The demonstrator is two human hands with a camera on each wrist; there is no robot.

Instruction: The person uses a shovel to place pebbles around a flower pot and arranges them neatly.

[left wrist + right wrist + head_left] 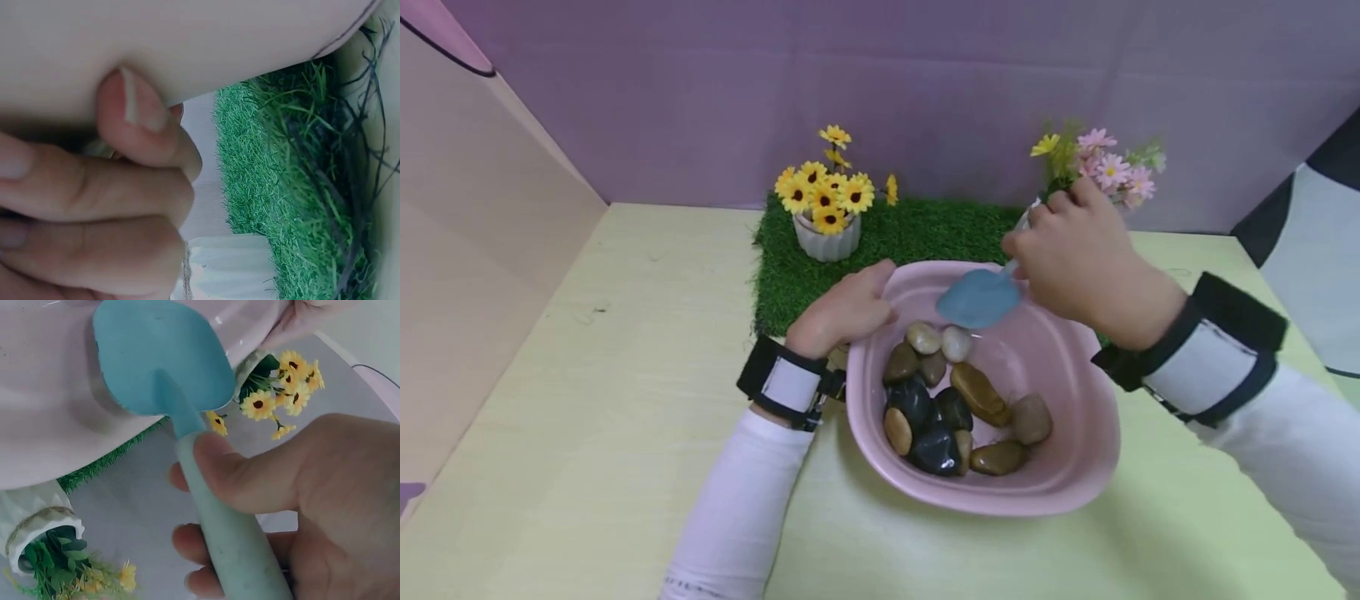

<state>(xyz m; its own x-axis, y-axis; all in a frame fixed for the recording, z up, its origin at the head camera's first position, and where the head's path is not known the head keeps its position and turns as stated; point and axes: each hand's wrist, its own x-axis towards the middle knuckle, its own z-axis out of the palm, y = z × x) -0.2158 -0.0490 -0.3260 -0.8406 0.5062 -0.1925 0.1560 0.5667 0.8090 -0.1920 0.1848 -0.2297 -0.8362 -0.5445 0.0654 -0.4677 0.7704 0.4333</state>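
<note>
A pink basin [1075, 467] stands on the table with several smooth stones [973, 392] inside, mostly to its left and front. My left hand [850, 308] grips the basin's far left rim; in the left wrist view its curled fingers [94, 194] lie against the basin's outer wall. My right hand [1082, 250] holds a blue toy shovel [977, 298] over the far side of the basin. Its fingers wrap the pale handle [228, 537], thumb along the top. The blue blade [162, 356] hangs above the stones and carries nothing that I can see.
Behind the basin lies a green artificial grass mat [925, 229]. A white pot of yellow flowers [827, 200] stands on it at the left. Pink flowers [1112, 171] in a white pot stand behind my right hand. A purple backdrop [925, 92] rises at the back.
</note>
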